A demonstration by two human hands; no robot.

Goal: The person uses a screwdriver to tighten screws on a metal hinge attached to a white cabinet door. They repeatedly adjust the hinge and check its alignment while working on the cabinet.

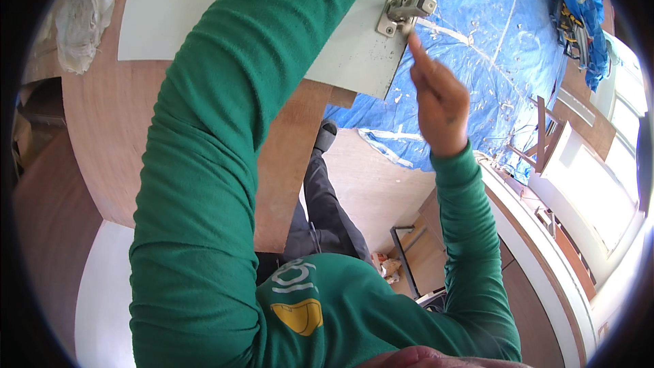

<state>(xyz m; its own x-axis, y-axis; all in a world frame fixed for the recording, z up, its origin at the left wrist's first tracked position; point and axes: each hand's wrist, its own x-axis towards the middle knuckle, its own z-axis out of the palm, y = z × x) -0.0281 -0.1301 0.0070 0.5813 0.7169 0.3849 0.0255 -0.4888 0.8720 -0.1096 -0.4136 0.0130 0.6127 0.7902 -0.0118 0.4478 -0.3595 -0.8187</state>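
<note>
While your right hand point(443, 105) extends its index finger to the metal hinge point(407, 7), other visible fingers curled, any pinch cannot be told. The hinge's long axis crosses the right edge of the white panel point(357, 54) above its lower corner, arm pointing right. Your left hand's fingers are out of view.

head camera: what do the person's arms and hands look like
Both arms wear long green knit sleeves, wrinkled and plain, with a snug cuff at the right wrist. The right hand is bare, without a glove; the left hand is out of view.
</note>
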